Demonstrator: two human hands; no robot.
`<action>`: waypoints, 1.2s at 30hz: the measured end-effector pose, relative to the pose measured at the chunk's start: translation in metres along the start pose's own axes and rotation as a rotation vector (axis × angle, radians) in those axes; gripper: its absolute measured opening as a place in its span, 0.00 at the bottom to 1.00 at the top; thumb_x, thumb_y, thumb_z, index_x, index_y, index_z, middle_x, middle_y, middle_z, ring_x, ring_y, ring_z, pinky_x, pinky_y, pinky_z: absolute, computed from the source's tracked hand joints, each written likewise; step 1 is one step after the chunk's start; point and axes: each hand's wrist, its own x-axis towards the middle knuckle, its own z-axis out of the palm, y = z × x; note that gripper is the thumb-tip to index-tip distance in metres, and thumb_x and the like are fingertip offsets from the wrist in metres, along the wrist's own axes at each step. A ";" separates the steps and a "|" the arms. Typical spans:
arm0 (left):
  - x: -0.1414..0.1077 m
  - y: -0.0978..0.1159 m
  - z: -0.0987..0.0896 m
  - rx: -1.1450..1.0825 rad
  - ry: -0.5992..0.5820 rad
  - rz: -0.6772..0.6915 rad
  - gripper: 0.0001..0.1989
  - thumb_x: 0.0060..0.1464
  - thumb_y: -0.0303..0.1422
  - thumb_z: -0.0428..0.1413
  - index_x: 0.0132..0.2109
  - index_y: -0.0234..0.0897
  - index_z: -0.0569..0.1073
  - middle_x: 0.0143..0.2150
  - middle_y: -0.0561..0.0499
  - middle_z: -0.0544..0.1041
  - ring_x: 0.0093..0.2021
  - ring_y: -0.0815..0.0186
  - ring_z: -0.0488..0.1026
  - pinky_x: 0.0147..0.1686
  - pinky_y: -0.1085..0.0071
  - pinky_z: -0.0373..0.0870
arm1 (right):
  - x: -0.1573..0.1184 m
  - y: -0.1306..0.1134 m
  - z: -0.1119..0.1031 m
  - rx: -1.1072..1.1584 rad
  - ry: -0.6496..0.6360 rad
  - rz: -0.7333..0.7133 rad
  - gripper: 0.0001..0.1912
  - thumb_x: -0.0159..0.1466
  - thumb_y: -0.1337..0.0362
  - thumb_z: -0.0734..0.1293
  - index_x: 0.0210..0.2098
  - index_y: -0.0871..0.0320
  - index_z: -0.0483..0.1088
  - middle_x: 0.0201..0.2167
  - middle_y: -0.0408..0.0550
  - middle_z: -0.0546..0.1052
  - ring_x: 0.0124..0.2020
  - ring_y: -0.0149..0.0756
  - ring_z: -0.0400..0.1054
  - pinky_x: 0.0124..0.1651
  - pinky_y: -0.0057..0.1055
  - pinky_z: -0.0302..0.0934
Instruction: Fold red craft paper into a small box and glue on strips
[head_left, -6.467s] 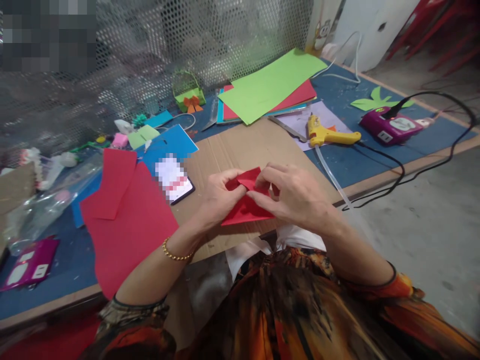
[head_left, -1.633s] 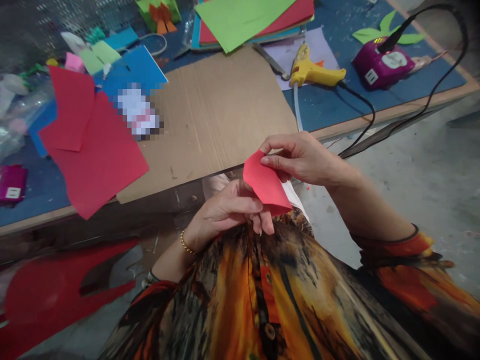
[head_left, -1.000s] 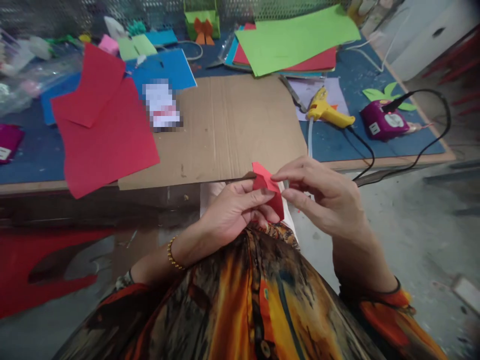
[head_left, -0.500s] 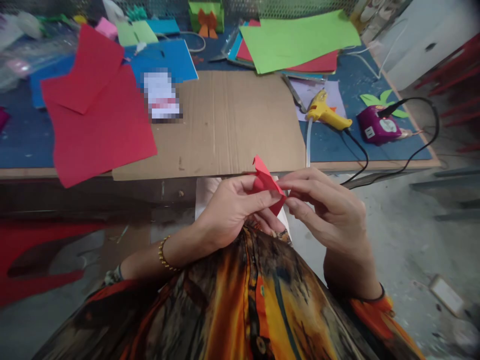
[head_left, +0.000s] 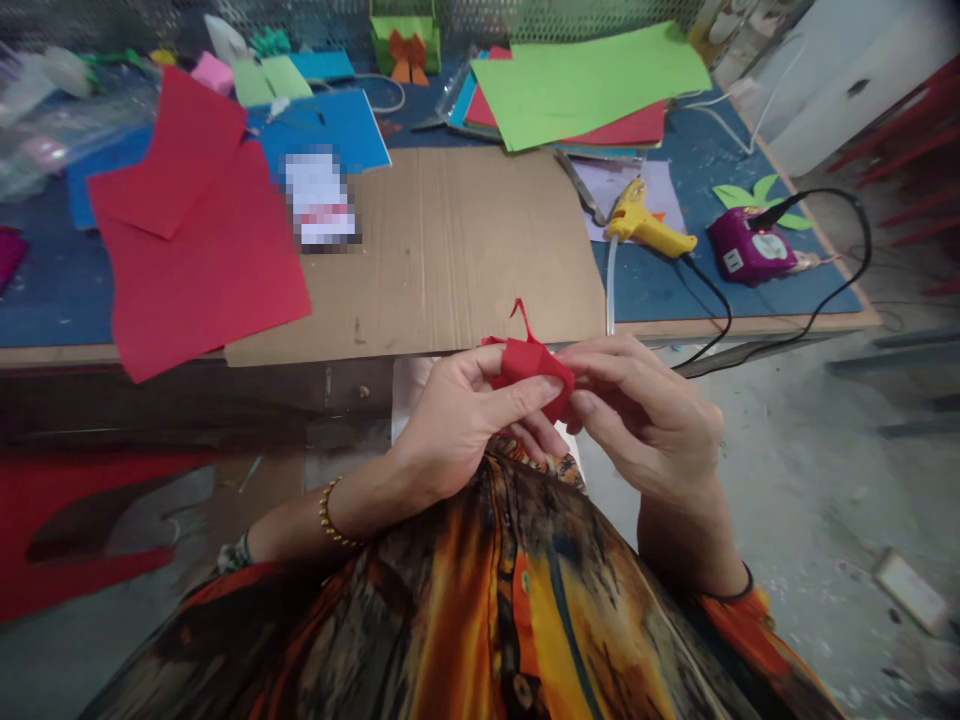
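A small piece of folded red paper [head_left: 529, 362] is held just in front of the table edge, above my lap. A thin curled strip of it sticks up toward the table. My left hand [head_left: 480, 405] pinches it, thumb on the near face and the other fingers behind and below. From the other side, my right hand [head_left: 649, 410] has its thumb and fingertips closed on the paper's right edge. Part of the folded shape is covered by my fingers.
A cardboard sheet [head_left: 480, 240] lies on the blue table. Large red sheets [head_left: 217, 265] and a phone-like blurred object [head_left: 321, 200] are left. A yellow glue gun [head_left: 649, 225], its black cord and a purple box [head_left: 750, 245] are right. Green sheets [head_left: 585, 80] lie behind.
The folded red paper has been turned in my fingers, so its broad face and curled strip now show. My right hand has shifted slightly; my left hand keeps its grip.
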 end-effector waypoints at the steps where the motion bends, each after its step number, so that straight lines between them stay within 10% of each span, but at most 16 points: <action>1: 0.001 -0.001 0.000 0.013 0.011 0.004 0.16 0.51 0.38 0.73 0.39 0.35 0.77 0.23 0.53 0.81 0.23 0.66 0.81 0.24 0.76 0.76 | 0.000 0.000 0.001 0.003 0.003 0.013 0.17 0.70 0.72 0.69 0.55 0.49 0.78 0.49 0.49 0.82 0.44 0.37 0.79 0.37 0.32 0.75; 7: -0.001 -0.003 0.004 0.103 0.044 0.081 0.12 0.51 0.35 0.72 0.37 0.36 0.78 0.26 0.55 0.81 0.24 0.66 0.81 0.24 0.74 0.78 | -0.005 -0.004 0.004 0.078 0.047 0.120 0.21 0.71 0.71 0.67 0.61 0.47 0.74 0.45 0.46 0.80 0.31 0.29 0.75 0.31 0.28 0.71; 13: -0.014 -0.003 0.014 0.424 0.206 0.428 0.01 0.58 0.29 0.66 0.38 0.39 0.83 0.36 0.53 0.82 0.27 0.70 0.80 0.29 0.73 0.80 | -0.009 -0.012 0.010 0.076 0.107 0.096 0.19 0.71 0.69 0.69 0.59 0.47 0.76 0.48 0.47 0.82 0.44 0.38 0.78 0.47 0.37 0.75; 20: -0.006 -0.011 -0.002 0.947 0.248 0.800 0.13 0.66 0.27 0.57 0.54 0.38 0.83 0.53 0.45 0.85 0.53 0.59 0.82 0.58 0.62 0.79 | 0.005 -0.004 0.030 0.120 0.218 0.203 0.18 0.74 0.52 0.67 0.60 0.49 0.75 0.54 0.50 0.84 0.54 0.41 0.80 0.57 0.38 0.76; 25: 0.004 -0.016 -0.016 1.090 0.136 0.775 0.23 0.65 0.27 0.54 0.65 0.34 0.76 0.65 0.39 0.79 0.67 0.55 0.76 0.69 0.56 0.74 | 0.023 0.016 0.044 0.178 0.318 0.315 0.16 0.71 0.58 0.68 0.55 0.52 0.78 0.49 0.49 0.86 0.46 0.39 0.82 0.49 0.36 0.78; 31: -0.016 -0.009 -0.020 1.034 0.024 0.609 0.26 0.67 0.32 0.59 0.70 0.38 0.72 0.71 0.38 0.74 0.51 0.59 0.85 0.52 0.66 0.85 | 0.033 0.030 0.041 0.016 0.347 0.287 0.19 0.66 0.68 0.62 0.48 0.53 0.82 0.41 0.45 0.88 0.41 0.36 0.83 0.45 0.34 0.77; 36: -0.048 0.023 -0.024 1.472 0.312 1.048 0.28 0.62 0.30 0.66 0.67 0.52 0.75 0.60 0.45 0.80 0.48 0.56 0.80 0.55 0.58 0.81 | 0.037 0.028 0.028 -0.119 0.239 0.233 0.18 0.67 0.69 0.60 0.50 0.56 0.77 0.42 0.48 0.88 0.40 0.36 0.83 0.46 0.34 0.75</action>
